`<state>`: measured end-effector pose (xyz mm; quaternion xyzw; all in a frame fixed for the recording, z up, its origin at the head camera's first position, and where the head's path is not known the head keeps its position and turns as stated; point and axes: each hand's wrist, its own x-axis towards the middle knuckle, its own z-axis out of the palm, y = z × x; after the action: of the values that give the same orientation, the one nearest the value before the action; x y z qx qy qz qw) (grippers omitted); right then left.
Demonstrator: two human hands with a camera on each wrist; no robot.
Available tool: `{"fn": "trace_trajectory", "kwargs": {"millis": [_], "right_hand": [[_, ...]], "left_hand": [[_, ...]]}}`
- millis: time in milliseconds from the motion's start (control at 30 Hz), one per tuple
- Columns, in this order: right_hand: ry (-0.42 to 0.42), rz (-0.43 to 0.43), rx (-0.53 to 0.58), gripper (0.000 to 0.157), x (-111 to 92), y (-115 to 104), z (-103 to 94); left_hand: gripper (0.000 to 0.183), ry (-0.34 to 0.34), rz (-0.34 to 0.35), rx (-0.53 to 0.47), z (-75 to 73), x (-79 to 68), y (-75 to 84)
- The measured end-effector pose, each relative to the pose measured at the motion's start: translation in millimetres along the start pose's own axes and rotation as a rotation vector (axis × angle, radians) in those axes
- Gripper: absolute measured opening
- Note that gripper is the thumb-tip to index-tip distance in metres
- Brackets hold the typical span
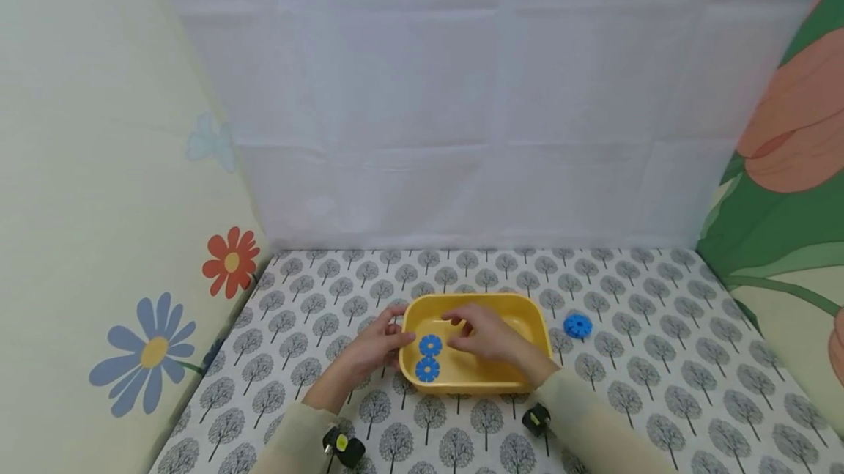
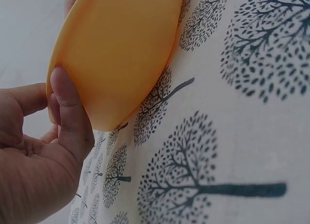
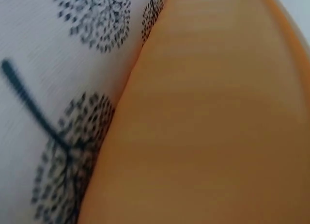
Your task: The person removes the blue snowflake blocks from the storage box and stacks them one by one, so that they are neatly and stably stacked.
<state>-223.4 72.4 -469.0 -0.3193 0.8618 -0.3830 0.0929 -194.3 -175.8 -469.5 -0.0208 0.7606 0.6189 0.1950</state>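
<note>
A yellow plastic tray (image 1: 475, 380) with rounded corners stands on the table. My left hand (image 1: 376, 346) grips its left rim. In the left wrist view the hand (image 2: 53, 136) has its thumb against the tray wall (image 2: 116, 54) and fingers around the rim. Inside the tray, at its left end, lie two blue flower-shaped discs (image 1: 431, 346) (image 1: 427, 369), one in front of the other. Over the middle of the tray hovers my right hand (image 1: 484, 331), thumb and forefinger apart, with nothing showing between them. The right wrist view has only the tray's outer wall (image 3: 203, 127).
To the right of the tray, a small pile of blue flower-shaped discs (image 1: 577, 325) sits on the tree-print tablecloth (image 1: 659, 386). White cloth (image 1: 461, 93) hangs behind the table, and flower-printed panels (image 1: 99, 203) flank both sides.
</note>
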Motion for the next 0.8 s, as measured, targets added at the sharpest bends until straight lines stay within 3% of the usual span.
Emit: {"fn": "trace_trajectory", "kwargs": {"millis": [367,800], "right_hand": [[-0.094,0.052,-0.1,0.041,19.2,-9.1,18.2],[-0.129,0.2,-0.173,0.039,27.5,-16.1,34.0]], "left_hand": [[0.061,-0.027,0.017,-0.002,-1.7,0.7,-1.4],[0.06,-0.04,0.012,-0.007,-2.2,1.9,-2.2]]}}
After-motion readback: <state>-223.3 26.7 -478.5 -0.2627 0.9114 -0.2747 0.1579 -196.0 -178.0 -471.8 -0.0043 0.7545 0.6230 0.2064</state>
